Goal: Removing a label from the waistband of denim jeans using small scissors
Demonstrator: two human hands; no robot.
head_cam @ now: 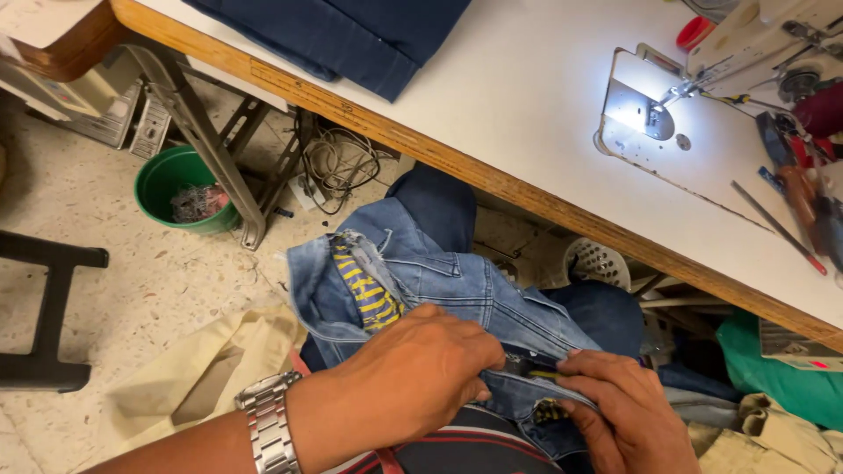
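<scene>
A light blue denim garment (439, 281) with a yellow and dark striped lining (367, 290) lies across my lap below the table edge. My left hand (421, 369), with a metal watch (268, 421) on its wrist, is closed on the denim near its lower seam. My right hand (619, 412) pinches the same seam from the right, fingers pressed on the fabric edge. Between the two hands a small dark gap in the seam shows more striped lining. Whether either hand holds a tool is hidden.
A white sewing table (527, 96) with a wooden edge carries a lit sewing machine (755, 53), folded dark blue cloth (351, 35) and tools (790, 193). On the floor are a green bucket (180, 189), cables (338, 162), beige cloth (211, 369) and green cloth (781, 377).
</scene>
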